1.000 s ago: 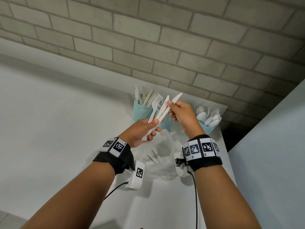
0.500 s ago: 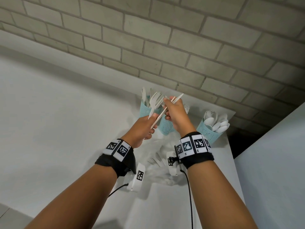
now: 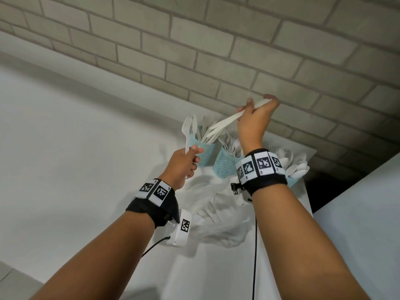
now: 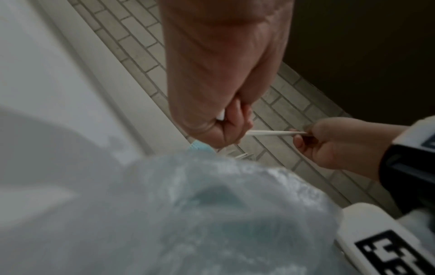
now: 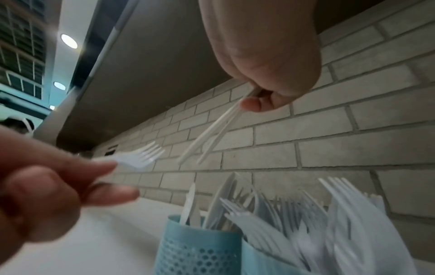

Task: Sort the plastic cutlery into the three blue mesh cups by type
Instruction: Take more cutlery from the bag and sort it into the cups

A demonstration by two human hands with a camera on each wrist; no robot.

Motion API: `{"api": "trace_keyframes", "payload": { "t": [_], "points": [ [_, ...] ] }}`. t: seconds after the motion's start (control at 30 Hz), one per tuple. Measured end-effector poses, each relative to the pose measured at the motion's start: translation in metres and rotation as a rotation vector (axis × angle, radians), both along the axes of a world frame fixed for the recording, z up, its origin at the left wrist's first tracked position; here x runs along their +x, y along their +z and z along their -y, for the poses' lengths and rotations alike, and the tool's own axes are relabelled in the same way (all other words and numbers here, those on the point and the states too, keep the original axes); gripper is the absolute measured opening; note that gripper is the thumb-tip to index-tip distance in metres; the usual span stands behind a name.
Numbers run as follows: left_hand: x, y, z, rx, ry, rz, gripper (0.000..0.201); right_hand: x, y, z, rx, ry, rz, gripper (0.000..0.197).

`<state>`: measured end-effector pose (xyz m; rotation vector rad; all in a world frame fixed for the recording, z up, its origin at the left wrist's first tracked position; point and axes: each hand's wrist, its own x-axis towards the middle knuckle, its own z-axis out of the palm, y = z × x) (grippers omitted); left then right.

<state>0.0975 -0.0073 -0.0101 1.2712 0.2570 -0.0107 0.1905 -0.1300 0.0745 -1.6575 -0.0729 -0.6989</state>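
Note:
My left hand (image 3: pixel 192 157) grips the handle of one white fork (image 3: pixel 186 129), held upright just left of the left blue mesh cup (image 3: pixel 204 153). That cup holds knives. My right hand (image 3: pixel 257 105) is raised toward the brick wall and pinches two white knives (image 3: pixel 225 122), whose free ends slant down-left over the left cup. In the right wrist view the knives (image 5: pixel 212 137) hang clear above the cups, and the fork (image 5: pixel 139 160) sticks out of my left hand (image 5: pixel 105 176). The middle cup (image 3: pixel 225 168) holds forks. The right cup (image 3: pixel 297 181), with spoons, is partly hidden by my right wrist.
A crumpled clear plastic bag (image 3: pixel 218 215) with more white cutlery lies on the white counter (image 3: pixel 75 148) in front of the cups. The brick wall (image 3: pixel 216 50) rises right behind them. The counter ends at a dark gap (image 3: pixel 320 191) on the right.
My right hand has drawn the two knives away from my left hand and lifted them up over the cups. My left hand keeps only the fork and has shifted left.

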Motion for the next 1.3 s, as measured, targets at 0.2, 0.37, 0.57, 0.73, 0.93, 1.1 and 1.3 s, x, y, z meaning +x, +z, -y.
{"api": "trace_keyframes", "payload": {
  "t": [0.2, 0.37, 0.57, 0.73, 0.93, 1.1, 1.3],
  "points": [
    [0.005, 0.003, 0.001, -0.057, -0.052, -0.079, 0.032, 0.010, -0.026, -0.019, -0.407, -0.057, 0.056, 0.026],
    [0.004, 0.001, -0.006, -0.088, -0.068, -0.068, 0.034, 0.015, -0.050, -0.030, -0.902, -0.023, -0.121, 0.033],
    [0.005, -0.003, -0.011, -0.057, -0.071, -0.033, 0.033, 0.014, -0.061, -0.028, -1.274, -0.081, -0.221, 0.036],
    [0.006, -0.001, -0.004, 0.019, -0.068, 0.025, 0.034, 0.004, -0.036, -0.020, -0.937, 0.068, -0.119, 0.040],
    [0.004, 0.012, 0.019, 0.103, -0.143, 0.104, 0.035, -0.016, -0.018, 0.009, -0.585, 0.443, -0.275, 0.025],
    [0.001, 0.018, 0.032, 0.346, -0.099, 0.169, 0.040, -0.005, 0.000, 0.044, -0.386, 0.248, -0.270, 0.017],
    [0.004, -0.001, 0.026, 0.804, -0.357, 0.091, 0.030, -0.009, 0.018, 0.080, -0.371, -0.241, -0.015, 0.032]
  ]
}}
